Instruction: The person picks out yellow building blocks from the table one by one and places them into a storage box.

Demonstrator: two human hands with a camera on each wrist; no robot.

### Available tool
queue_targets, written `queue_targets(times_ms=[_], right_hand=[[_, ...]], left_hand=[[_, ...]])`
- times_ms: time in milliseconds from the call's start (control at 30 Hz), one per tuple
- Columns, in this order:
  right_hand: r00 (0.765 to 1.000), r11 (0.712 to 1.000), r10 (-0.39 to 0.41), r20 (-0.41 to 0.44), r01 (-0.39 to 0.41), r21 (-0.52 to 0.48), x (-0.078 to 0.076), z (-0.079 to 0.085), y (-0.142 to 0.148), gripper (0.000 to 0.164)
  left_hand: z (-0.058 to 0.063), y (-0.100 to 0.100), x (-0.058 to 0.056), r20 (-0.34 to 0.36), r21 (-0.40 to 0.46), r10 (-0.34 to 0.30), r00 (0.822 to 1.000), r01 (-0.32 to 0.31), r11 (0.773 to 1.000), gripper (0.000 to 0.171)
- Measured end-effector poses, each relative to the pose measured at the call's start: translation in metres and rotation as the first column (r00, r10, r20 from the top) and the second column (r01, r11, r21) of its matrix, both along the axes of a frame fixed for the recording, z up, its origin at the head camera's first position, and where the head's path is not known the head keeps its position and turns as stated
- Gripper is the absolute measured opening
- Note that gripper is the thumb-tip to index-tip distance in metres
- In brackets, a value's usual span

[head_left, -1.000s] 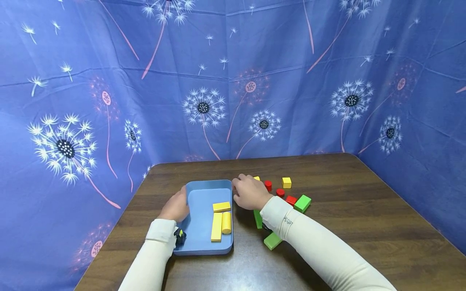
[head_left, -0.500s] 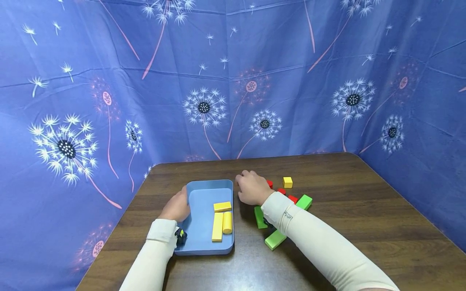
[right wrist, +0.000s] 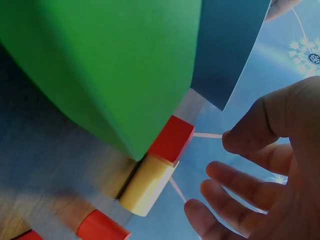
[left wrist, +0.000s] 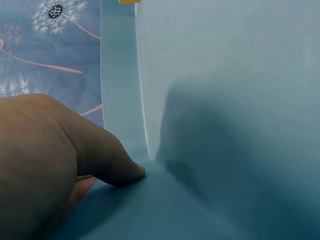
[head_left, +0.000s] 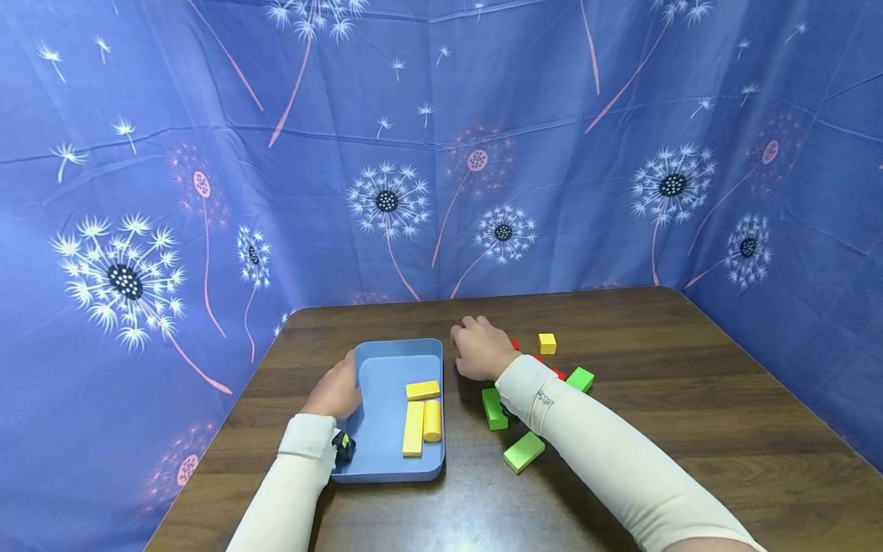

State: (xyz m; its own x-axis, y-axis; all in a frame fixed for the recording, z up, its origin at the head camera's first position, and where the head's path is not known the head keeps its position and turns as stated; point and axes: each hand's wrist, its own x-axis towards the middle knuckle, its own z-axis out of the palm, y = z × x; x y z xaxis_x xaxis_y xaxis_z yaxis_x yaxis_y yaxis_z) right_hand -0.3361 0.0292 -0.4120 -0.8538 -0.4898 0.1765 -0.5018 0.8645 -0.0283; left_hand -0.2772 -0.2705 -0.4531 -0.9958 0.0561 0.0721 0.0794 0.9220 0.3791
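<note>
My left hand grips the left rim of a blue plastic tray; in the left wrist view its thumb lies over the rim. Inside the tray are a yellow cylinder and two yellow rectangular blocks, one lengthwise and one crosswise. My right hand hovers just right of the tray, fingers loosely bent, holding nothing. Close to its fingertips in the right wrist view are a red block and a yellow cylinder-shaped block. The head view hides both behind that hand.
Green blocks lie under and beside the right forearm: one near the wrist, one nearer the front, one farther right. A yellow cube stands behind them. Red pieces are partly hidden by the sleeve. A patterned blue cloth hangs beyond the table.
My right hand has shifted slightly right and away from the tray's edge, covering a yellow piece that showed behind it. The left hand and the tray's contents stay put.
</note>
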Motion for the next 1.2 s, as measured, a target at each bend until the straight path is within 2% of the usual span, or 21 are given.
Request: queue_targets(times_ms=[333, 700, 867, 1200], right_hand=[[0.999, 0.997, 0.025, 0.026, -0.027, 0.066, -0.008, -0.001, 0.003, 0.045], [0.989, 0.996, -0.012, 0.148, -0.002, 0.092, -0.011, -0.006, 0.008, 0.062], [0.986, 0.994, -0.025, 0.166, 0.006, 0.111, -0.015, -0.011, 0.011, 0.062], [0.987, 0.996, -0.029, 0.157, 0.015, 0.086, -0.02, -0.02, 0.015, 0.059]], left_hand=[[0.003, 0.002, 0.003, 0.003, 0.007, -0.007, 1.0, 0.007, 1.0, 0.068], [0.003, 0.001, 0.003, 0.013, 0.016, 0.001, 1.0, -0.002, 1.0, 0.069], [0.003, 0.002, 0.004, 0.015, 0.016, 0.001, 1.0, -0.001, 1.0, 0.069], [0.003, 0.001, 0.003, 0.013, 0.011, 0.0, 1.0, 0.0, 1.0, 0.071]])
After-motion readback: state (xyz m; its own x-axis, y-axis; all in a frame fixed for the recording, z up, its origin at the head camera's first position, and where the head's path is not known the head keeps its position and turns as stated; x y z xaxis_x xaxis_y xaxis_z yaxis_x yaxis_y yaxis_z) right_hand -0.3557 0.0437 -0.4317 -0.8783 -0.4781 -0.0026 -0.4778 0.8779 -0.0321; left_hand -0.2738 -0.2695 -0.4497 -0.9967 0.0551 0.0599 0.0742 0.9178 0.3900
